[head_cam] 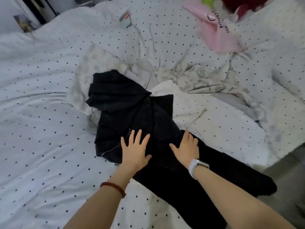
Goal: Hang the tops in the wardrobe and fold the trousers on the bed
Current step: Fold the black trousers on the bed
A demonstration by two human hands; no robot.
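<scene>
Black trousers (158, 123) lie across the bed (41, 96), waist end bunched toward the middle and a leg running to the near right edge. My left hand (134, 147) lies flat on the trousers with fingers spread. My right hand (186, 147) presses flat on the cloth just to its right, a white watch on that wrist. A pale patterned garment (92, 75) lies partly under the trousers' far end. Another crumpled pale garment (203, 78) lies further right.
The bed is covered by a white quilt with black dots. A pink garment (214, 30) and dark red cloth (244, 4) lie at the far right. A small packet (126, 19) rests near the far middle. The bed's edge and floor (290, 171) show at right.
</scene>
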